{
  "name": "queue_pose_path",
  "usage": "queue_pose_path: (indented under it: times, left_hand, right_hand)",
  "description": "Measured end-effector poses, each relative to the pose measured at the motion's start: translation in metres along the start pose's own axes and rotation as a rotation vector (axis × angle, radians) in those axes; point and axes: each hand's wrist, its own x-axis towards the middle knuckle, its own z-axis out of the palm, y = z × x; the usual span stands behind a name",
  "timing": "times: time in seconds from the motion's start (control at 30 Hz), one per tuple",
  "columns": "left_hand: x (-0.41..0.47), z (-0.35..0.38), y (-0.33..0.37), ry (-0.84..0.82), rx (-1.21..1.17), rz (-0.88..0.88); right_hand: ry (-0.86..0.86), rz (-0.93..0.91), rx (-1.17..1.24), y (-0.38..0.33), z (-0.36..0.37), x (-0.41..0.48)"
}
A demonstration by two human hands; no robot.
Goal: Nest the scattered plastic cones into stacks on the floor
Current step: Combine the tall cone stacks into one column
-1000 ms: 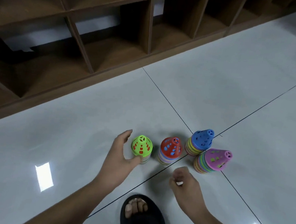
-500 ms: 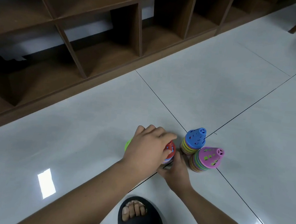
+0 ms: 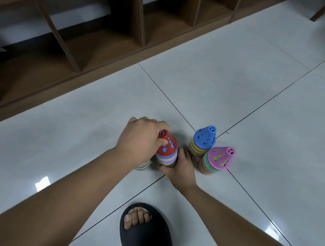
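The red stack (image 3: 167, 152) stands between the 2 hands, with the left hand (image 3: 141, 138) over its tip and the right hand (image 3: 181, 170) at its base. Just to its right are the blue stack (image 3: 203, 142) and the pink stack (image 3: 218, 160), perhaps touching each other. A 4th stack (image 3: 143, 164) peeps from under the left wrist, its top hidden. The pale tiled floor (image 3: 241, 91) runs to a brown shelf (image 3: 106, 42), and a black slipper (image 3: 145, 239) lies nearer. The left fingers curl round the red tip, thumb pinching its side. The right fingers wrap the lowest rims.
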Motion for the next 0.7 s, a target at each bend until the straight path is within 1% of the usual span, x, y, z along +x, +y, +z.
queue_pose_path:
  times: [0.13,0.23,0.37,0.57,0.7]
  left_hand:
    - [-0.004,-0.003,0.006,0.054,-0.064,0.027]
    - [-0.006,-0.009,0.010,0.063,-0.110,0.047]
    - [-0.010,-0.023,0.013,0.123,-0.297,0.065]
    - [-0.013,-0.071,0.019,0.239,-0.608,0.072]
    - [-0.024,-0.108,0.022,0.306,-0.706,0.089]
  right_hand:
    - [-0.015,0.048,0.105,0.001,-0.006,-0.001]
    - [-0.023,0.099,0.175,-0.006,-0.012,0.000]
    - [-0.011,0.132,0.305,-0.023,-0.016,0.002]
    - [0.046,0.015,0.375,-0.079,-0.040,-0.002]
    - [0.023,-0.071,0.391,-0.122,-0.052,-0.011]
